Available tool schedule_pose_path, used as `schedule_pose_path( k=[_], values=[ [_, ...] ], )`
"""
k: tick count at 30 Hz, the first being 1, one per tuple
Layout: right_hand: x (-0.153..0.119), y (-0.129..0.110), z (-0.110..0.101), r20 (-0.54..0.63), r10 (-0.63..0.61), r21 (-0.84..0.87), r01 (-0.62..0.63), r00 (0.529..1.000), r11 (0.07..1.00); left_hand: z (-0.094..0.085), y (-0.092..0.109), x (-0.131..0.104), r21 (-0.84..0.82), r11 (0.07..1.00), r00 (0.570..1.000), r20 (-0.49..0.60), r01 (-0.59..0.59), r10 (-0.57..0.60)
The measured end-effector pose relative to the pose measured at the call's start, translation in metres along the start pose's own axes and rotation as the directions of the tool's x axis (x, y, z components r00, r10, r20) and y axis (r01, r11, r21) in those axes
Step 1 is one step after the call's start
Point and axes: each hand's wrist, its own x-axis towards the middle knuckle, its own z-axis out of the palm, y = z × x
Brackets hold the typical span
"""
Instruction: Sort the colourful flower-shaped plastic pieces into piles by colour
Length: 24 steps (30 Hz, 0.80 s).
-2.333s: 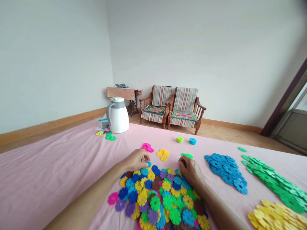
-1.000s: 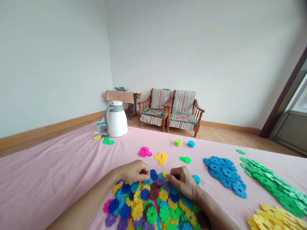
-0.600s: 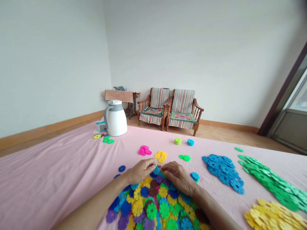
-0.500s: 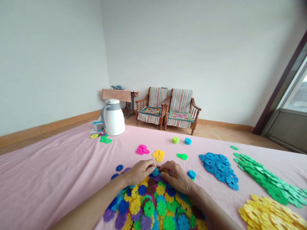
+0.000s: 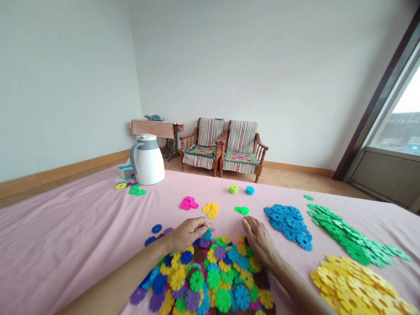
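My left hand (image 5: 189,232) is closed over the far edge of the mixed pile, its thumb and fingers pinching a blue notched plastic disc (image 5: 208,233). A purple disc (image 5: 205,242) lies right by its fingertips. My right hand (image 5: 259,238) is at the pile's far right edge, palm down, fingers reaching forward; I see nothing in it, though its underside is hidden. Between my forearms spreads the pile of notched discs (image 5: 214,279) in green, yellow, blue, purple and brown. Just beyond my right fingertips lie a few bright green discs (image 5: 242,210).
Small groups of pink discs (image 5: 189,203) and yellow discs (image 5: 211,210) lie ahead, with lime (image 5: 233,189) and blue stacks (image 5: 250,190) farther back. To the right are blue (image 5: 288,224), green (image 5: 351,234) and yellow heaps (image 5: 357,284). A white jug (image 5: 149,162) stands at back left on the pink cloth (image 5: 82,227).
My right hand has moved away from my left hand to the right, over the spot where a few blue discs lay. The left hand stays at the pile's far edge. The view has shifted slightly.
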Motion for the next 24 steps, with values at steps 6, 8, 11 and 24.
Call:
schedule_pose_path(
  k=[6,8,11,24],
  values=[
    [-0.026,-0.023,0.008,0.195,-0.095,0.115,0.073,0.976,0.991,-0.001,0.001,0.000,0.007,1.000,0.997,0.076,0.006,-0.006],
    [-0.033,-0.039,0.009,0.238,-0.106,0.135,0.075,0.966,0.988,-0.007,0.001,0.000,0.018,1.000,0.996,0.090,0.025,-0.027],
    [-0.039,-0.055,0.012,0.287,-0.135,0.168,0.089,0.948,0.982,-0.015,-0.002,0.000,-0.003,0.998,0.993,0.098,0.064,-0.063],
    [-0.027,-0.080,0.018,0.087,0.003,0.491,-0.046,0.996,0.870,0.005,0.023,0.004,-0.011,1.000,0.981,-0.195,0.012,-0.014]
  ],
)
